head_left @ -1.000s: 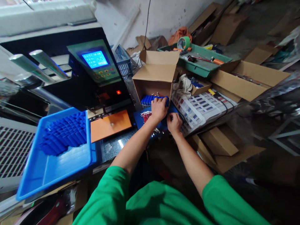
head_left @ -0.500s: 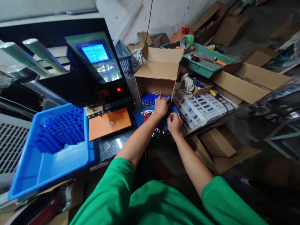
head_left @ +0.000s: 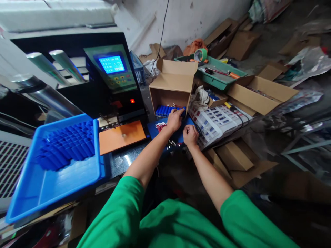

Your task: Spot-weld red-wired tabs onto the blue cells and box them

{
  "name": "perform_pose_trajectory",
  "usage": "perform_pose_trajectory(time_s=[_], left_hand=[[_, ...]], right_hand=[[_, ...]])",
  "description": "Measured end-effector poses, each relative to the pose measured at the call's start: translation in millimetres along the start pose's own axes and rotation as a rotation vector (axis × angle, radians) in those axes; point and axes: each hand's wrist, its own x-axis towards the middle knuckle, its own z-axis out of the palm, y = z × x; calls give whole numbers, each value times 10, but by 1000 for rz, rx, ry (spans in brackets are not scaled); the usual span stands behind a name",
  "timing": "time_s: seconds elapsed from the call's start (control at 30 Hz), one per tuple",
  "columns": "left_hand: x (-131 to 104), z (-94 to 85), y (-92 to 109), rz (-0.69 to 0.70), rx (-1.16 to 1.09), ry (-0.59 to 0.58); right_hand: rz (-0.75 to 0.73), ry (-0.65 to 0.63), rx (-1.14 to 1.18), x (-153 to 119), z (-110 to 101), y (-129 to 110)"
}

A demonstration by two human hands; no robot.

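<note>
My left hand [head_left: 174, 119] reaches to the front of an open cardboard box [head_left: 172, 82], its fingers closed on a blue battery cell [head_left: 183, 112] at the right end of a row. The other blue battery cells [head_left: 163, 110] lie side by side in the box, with small metal pieces on top. My right hand [head_left: 190, 135] is curled with fingertips pressed together, just right of and nearer than the left; what it holds is hidden. Below the box, a bundle of red wires with white tips [head_left: 160, 126] lies on a blue surface [head_left: 153, 129].
To the left stand a blue tray [head_left: 55, 191] full of blue cells, an orange plate [head_left: 122, 137] and a machine with a lit screen [head_left: 111, 64]. To the right are a white plastic grid [head_left: 210, 122], a green tray [head_left: 219, 77] and cardboard boxes [head_left: 261, 94].
The camera view has shifted, so the machine sits lower and further right and the boxes at the right further left. Both hands keep nearly the same place and pose at the box.
</note>
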Motion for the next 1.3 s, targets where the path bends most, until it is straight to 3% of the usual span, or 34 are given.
perform_pose_trajectory(time_s=[0.1,0.2,0.3,0.37,0.5,0.6,0.73,0.87,0.97,1.07,1.2,1.3], left_hand=[[-71,-198,39,16,-108,67],[-356,-551,96,-5,-254,185],[-941,-912,127,-55,-349,348],[-1441,-1056,97,-149,-320,400],[-2334,-1051,-112,-305,-246,338],[-2673,-952,-290,-378,-265,320],[-2737,-918,-385,-438,-353,341],[-2702,-944,-392,-463,-416,327],[-2707,-946,-399,-457,-433,323],[-2714,-941,-405,-460,-422,328],[-2710,-942,-401,-458,-403,334],[-2708,-943,-399,-445,-401,333]], right_hand=[[0,-9,-6,3,-5,1],[4,-7,-18,3,-7,-1],[4,8,-27,4,-3,-4],[3,10,-30,5,-2,-8],[20,-20,-45,12,-19,-37],[73,-60,-52,40,-66,-89],[189,-174,5,151,-179,-219],[191,-300,89,307,-241,-423],[181,-457,23,402,-182,-571],[260,-600,-31,457,-68,-660],[412,-631,-7,491,46,-727],[434,-629,-53,488,72,-793]])
